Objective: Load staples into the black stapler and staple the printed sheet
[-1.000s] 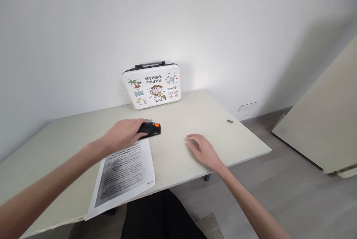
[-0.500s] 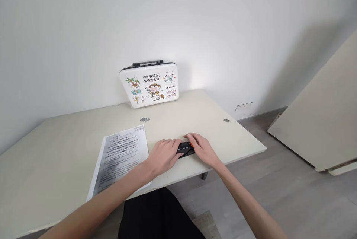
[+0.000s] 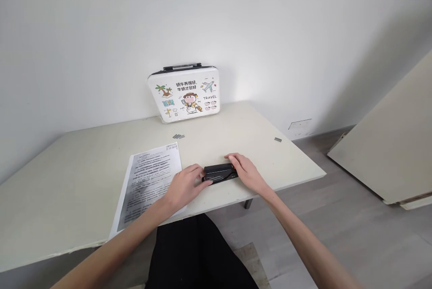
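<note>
A black stapler (image 3: 219, 173) with an orange end lies on the cream table (image 3: 67, 176) near its front edge. My left hand (image 3: 184, 185) grips the stapler's left end with curled fingers. My right hand (image 3: 246, 173) holds its right, orange end, fingers bent over it. A printed sheet of paper (image 3: 150, 181) lies just left of my left hand, partly under my wrist.
A white cartoon-printed case (image 3: 184, 93) with a black handle leans against the wall at the back. A strip of staples (image 3: 178, 136) lies behind the paper, another staple strip (image 3: 277, 139) near the right edge. A pale board (image 3: 388, 145) leans at the right.
My left hand carried the stapler from beside the paper's top to the front middle of the table, where my right hand met it. Both hands now hold its ends.
</note>
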### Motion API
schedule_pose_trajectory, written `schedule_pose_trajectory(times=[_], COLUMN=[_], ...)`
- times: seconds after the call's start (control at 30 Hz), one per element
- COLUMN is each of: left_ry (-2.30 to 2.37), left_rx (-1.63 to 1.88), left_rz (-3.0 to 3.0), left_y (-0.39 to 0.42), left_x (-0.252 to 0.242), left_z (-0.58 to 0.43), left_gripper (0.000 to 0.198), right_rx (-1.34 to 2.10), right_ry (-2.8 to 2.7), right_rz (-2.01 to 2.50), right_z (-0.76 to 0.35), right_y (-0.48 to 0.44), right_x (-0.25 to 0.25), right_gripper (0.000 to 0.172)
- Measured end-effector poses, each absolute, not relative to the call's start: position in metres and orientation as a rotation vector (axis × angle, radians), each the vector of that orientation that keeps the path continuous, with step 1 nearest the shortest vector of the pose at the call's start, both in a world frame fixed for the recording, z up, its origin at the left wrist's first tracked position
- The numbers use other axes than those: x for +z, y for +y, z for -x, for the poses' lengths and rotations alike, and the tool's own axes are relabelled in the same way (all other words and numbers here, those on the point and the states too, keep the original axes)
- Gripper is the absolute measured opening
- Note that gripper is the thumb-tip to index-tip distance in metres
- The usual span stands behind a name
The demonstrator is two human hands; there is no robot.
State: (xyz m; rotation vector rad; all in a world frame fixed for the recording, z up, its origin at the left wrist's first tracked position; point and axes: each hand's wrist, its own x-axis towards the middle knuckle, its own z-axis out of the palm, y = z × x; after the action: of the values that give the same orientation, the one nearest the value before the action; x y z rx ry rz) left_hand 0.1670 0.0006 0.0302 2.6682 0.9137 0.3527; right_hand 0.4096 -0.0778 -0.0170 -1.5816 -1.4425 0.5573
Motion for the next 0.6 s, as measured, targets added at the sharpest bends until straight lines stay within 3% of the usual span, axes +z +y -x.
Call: schedule_pose_trajectory(times=[0.4, 0.53, 0.6], left_ry=[0.867, 0.982, 0.987], left_rx=[0.412, 0.301, 0.214], left_rz=[-2.693, -2.778, -2.798], left_y=[0.011, 0.012, 0.011], left_x=[0.017, 0.001, -0.001], left_z=[-0.126, -0.102, -0.089], left_gripper=[0.035, 0.068, 0.075], right_rx=[0.686, 0.705, 0.699], right_ry=[-1.505, -1.447, -1.442], right_rz=[1.546, 1.541, 1.541], right_z=[-0.409, -0.409, -0.409], right_y=[-0.087, -0.089, -0.089], right_x=[-0.016, -0.016, -0.017], right_gripper=[0.032, 0.030, 0.030])
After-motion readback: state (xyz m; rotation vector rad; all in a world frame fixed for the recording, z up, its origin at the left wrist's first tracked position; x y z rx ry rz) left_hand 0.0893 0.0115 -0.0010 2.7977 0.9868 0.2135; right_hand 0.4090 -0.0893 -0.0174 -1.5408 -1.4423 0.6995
